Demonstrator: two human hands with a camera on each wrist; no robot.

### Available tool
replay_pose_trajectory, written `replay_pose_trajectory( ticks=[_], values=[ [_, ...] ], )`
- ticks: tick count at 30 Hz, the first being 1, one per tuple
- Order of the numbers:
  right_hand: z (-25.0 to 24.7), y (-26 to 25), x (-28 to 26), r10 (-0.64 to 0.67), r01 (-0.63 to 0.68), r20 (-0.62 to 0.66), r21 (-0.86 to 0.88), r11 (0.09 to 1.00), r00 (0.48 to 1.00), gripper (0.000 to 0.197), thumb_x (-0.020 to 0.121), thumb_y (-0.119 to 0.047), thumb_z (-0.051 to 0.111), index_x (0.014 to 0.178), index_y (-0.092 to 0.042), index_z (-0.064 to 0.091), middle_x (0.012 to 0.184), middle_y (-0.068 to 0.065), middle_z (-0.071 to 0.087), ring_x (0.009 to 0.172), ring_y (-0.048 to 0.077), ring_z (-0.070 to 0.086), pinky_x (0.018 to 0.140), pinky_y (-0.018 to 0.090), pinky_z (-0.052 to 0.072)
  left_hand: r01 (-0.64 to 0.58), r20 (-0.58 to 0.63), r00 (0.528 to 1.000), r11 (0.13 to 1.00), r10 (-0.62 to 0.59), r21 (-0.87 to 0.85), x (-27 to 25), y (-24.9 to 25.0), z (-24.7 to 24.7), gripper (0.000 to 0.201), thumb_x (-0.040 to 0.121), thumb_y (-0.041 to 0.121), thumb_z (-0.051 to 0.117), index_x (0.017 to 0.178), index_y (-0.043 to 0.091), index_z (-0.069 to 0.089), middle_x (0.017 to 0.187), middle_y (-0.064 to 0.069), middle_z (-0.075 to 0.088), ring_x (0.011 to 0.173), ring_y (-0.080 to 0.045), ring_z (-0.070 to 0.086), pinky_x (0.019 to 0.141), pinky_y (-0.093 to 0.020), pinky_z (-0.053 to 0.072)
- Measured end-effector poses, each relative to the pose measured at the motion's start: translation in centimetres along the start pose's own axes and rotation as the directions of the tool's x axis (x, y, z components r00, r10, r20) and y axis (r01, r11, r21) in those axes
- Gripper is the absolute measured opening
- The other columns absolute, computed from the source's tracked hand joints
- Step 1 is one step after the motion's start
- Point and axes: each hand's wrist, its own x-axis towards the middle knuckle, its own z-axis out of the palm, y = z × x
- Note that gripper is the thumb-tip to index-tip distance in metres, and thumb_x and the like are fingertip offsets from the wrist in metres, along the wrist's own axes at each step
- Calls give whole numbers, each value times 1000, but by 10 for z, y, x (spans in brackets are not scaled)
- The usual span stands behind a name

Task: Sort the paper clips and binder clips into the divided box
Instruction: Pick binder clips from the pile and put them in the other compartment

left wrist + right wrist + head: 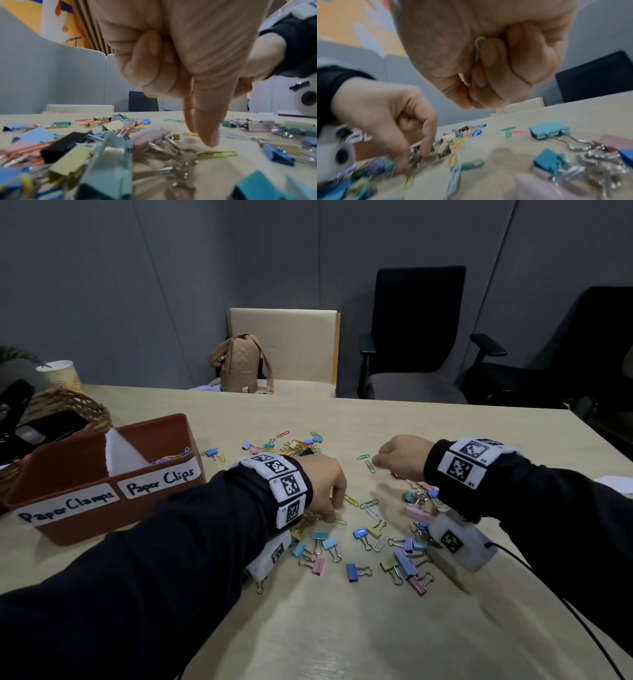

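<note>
Head view: left hand [322, 484] is down on the table [376, 628] w/ fingers curled toward a yellow paper clip [339, 521] lying flat just beside the fingertips; clip's long axis runs roughly left-right, so the left hand is the nearer one. Right hand [400, 455] is a closed fist, farther out, by a green paper clip [363, 456]. The divided box [102, 474], brown, w/ handwritten labels, sits to the left of the left hand, paper clips already in its right compartment. Left wrist view: forefinger [208, 129] points straight down, tip just behind the thin yellow wire loop, other fingers folded, nothing held. Binder clips [109, 166], pastel folded metal w/ shiny wire handles, crowd the near side. Right wrist view: blurred; fist clenched, something orange peeks between thumb and fingers, but what it holds can't be told.
</note>
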Motion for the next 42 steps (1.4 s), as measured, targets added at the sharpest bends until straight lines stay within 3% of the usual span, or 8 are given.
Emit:
replay_pose_trajectory(
  ticks=[6, 13, 18, 25, 31, 36, 39, 42],
  values=[
    [5, 9, -4, 30, -67, 127, 298, 952, 991, 18, 93, -5, 41, 80, -15, 49, 63, 5, 57, 44, 15, 35, 41, 20, 29, -26, 9, 1000, 999, 26, 19, 6, 9, 8, 9, 75, 25, 73, 82, 19, 74, 84, 5, 71, 80, -15, 66, 68, -28, 56],
    [24, -5, 5, -53, 111, 167, -361, 926, 985, 44, 79, -48, 70, 86, -6, 60, 93, 11, 67, 79, 22, 56, 68, 31, 44, 19, 96, 995, 999, -24, 51, 13, 13, 13, 19, 77, 29, 68, 82, 10, 72, 69, -2, 62, 63, -22, 55, 60, -29, 49],
    [30, -16, 8, -55, 142, 178, -523, 841, 982, 46, 74, -41, 77, 105, -8, 67, 105, 7, 69, 97, 25, 64, 76, 31, 50, 25, 44, 999, 998, -27, 59, 12, 11, 6, 21, 79, 31, 72, 90, 13, 74, 87, -2, 71, 81, -20, 66, 64, -27, 50],
    [34, -20, 10, 6, 131, 259, -507, 852, 966, 27, 85, -21, 65, 103, -2, 69, 85, 4, 59, 76, 20, 52, 66, 27, 43, 45, 74, 996, 998, -48, 47, 15, 9, 13, 24, 79, 32, 71, 88, 10, 73, 84, -6, 70, 77, -24, 65, 69, -33, 55],
    [38, -24, -4, 21, 129, 258, -552, 824, 966, 23, 91, -26, 50, 75, -10, 52, 66, 2, 44, 67, 22, 45, 56, 27, 37, 63, 121, 990, 997, -69, 51, 14, 10, 19, 28, 83, 35, 65, 76, 8, 64, 67, -5, 52, 64, -25, 50, 57, -30, 42],
    [13, -9, 1, 82, -88, 118, 45, 995, 990, 26, 94, -21, 40, 72, -10, 49, 65, 6, 50, 54, 21, 44, 49, 23, 33, 165, 56, 986, 973, -158, -160, 10, 4, 9, 28, 96, 24, 34, 78, 8, 48, 78, -10, 46, 76, -23, 45, 69, -29, 38],
    [-5, 9, 7, 194, -238, 138, 602, 762, 971, 34, 96, -25, 39, 62, -18, 36, 46, -1, 37, 35, 12, 24, 40, 16, 18, 197, 0, 977, 904, -213, -378, 9, -4, -3, 31, 95, 21, 34, 67, 9, 40, 69, -9, 44, 63, -21, 40, 55, -25, 30],
    [-12, 21, 9, 171, -248, 186, 824, 509, 968, 33, 101, -29, 40, 71, -18, 36, 52, 0, 38, 34, 8, 20, 35, 13, 14, 186, -27, 970, 807, -242, -561, 11, -7, -10, 32, 93, 14, 37, 61, 16, 39, 57, 0, 41, 49, -16, 32, 40, -16, 26]
  ],
)
